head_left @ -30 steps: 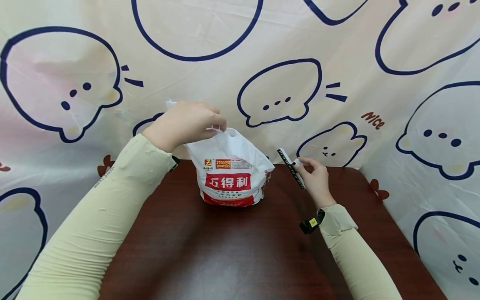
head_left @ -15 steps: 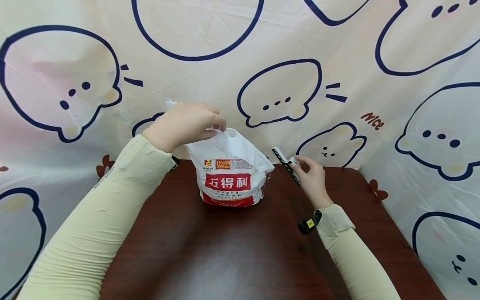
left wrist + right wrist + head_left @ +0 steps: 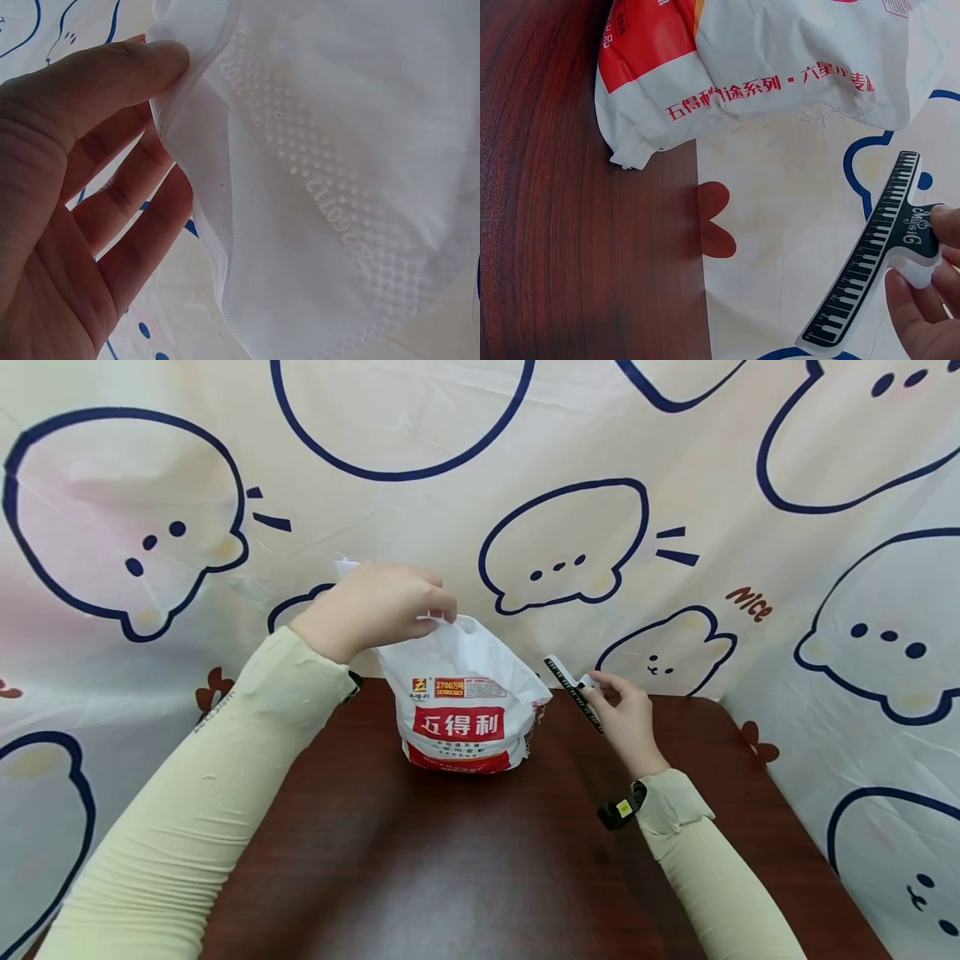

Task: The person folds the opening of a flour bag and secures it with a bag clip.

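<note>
White bag (image 3: pixel 461 702) stands on the table (image 3: pixel 487 860), its rim pinched by the left hand (image 3: pixel 375 607), the right hand (image 3: pixel 628 720) pinching 1 piano-print clip (image 3: pixel 867 251).

1. A shiny, dark red-brown table (image 3: pixel 465 877) with wood lines on its top.
2. A pale, creased cloth (image 3: pixel 405 518) behind it.
3. Big cartoon animals (image 3: pixel 562 547) in dark blue lines on the cloth.
4. The word "Nice" (image 3: pixel 750 603), in brown.
5. Brown flower shapes (image 3: pixel 759 742).
</note>
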Motion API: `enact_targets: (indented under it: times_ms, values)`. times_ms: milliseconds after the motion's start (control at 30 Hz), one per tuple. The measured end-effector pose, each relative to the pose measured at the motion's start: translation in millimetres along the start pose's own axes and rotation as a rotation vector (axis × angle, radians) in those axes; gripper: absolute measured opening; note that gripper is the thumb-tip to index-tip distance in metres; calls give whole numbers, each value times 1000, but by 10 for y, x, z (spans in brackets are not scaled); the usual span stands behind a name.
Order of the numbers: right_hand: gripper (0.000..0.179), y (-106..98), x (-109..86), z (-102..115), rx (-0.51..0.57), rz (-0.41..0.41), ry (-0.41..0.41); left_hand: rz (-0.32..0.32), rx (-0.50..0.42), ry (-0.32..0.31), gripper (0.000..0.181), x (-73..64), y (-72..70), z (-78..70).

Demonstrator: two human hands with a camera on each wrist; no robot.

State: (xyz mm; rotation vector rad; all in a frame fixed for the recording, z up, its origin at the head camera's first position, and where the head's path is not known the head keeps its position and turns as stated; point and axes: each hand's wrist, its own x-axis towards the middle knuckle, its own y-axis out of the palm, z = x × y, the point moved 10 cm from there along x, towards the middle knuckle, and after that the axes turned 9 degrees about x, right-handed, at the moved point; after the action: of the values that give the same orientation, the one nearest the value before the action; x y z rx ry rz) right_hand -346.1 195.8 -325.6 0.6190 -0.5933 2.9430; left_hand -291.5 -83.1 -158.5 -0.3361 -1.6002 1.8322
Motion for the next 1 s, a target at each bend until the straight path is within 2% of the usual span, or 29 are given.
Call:
enact_targets:
  times_ms: [467, 767, 1000]
  values:
    - [33, -12, -8, 119, 20, 1, -54, 8, 1, -2, 21, -3, 9, -11]
    - [31, -41, -19, 140, 34, -16, -78, -11, -5, -3, 21, -21, -2, -8]
    - [32, -70, -14, 138, 111, -24, -76, -13, -13, -11, 21, -30, -11, -4]
